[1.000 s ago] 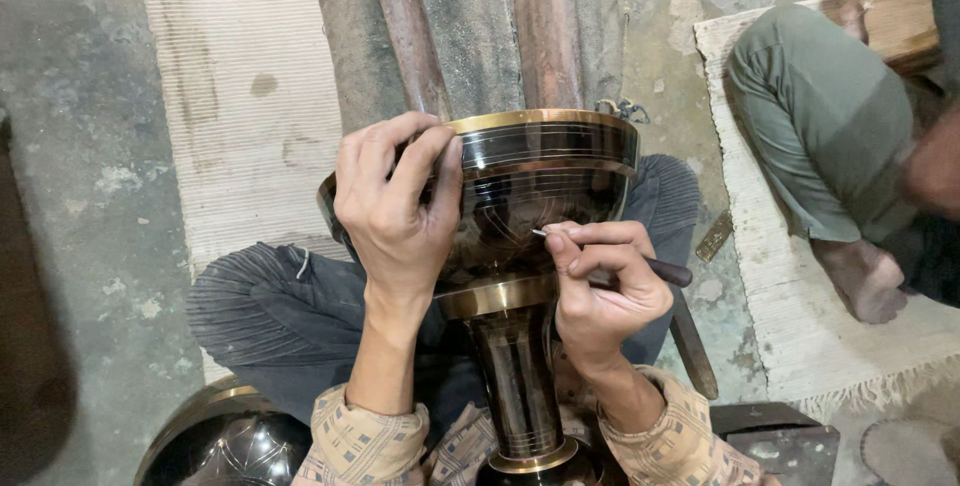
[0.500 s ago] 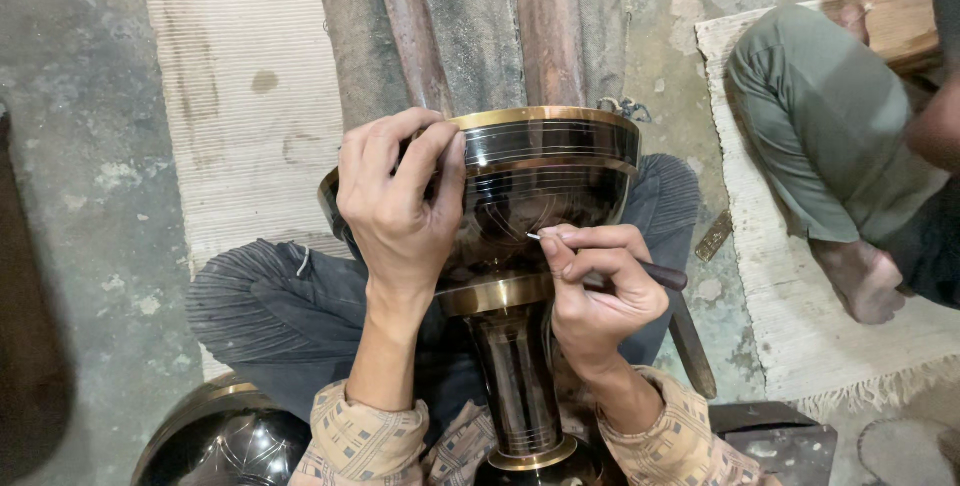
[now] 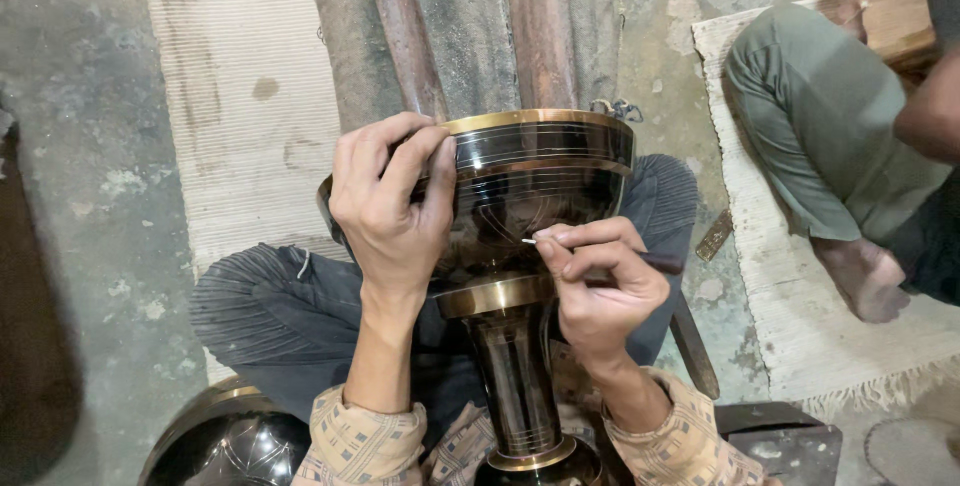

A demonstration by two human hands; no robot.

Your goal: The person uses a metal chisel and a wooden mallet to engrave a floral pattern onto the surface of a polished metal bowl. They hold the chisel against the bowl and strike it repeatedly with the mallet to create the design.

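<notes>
While the left hand [image 3: 392, 208] is still gripping the black vase [image 3: 540, 196] rim, right-hand [image 3: 598, 281] fingers pinching the engraving tool [image 3: 640, 262] are inching leftward, extending the line.

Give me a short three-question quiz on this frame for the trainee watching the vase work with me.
1. True or false: the left hand grips the wide upper bowl of the dark vase.
2. What does the right hand hold against the bowl? A) a thin pointed tool B) a cloth C) a hammer
3. What colour are the vase's rim and the band above its stem?

Key
1. True: its fingers wrap over the bowl's left side.
2. A: the thin pointed tool is pinched in the fingertips, its tip at the dark surface.
3. Brass or gold coloured.
</notes>
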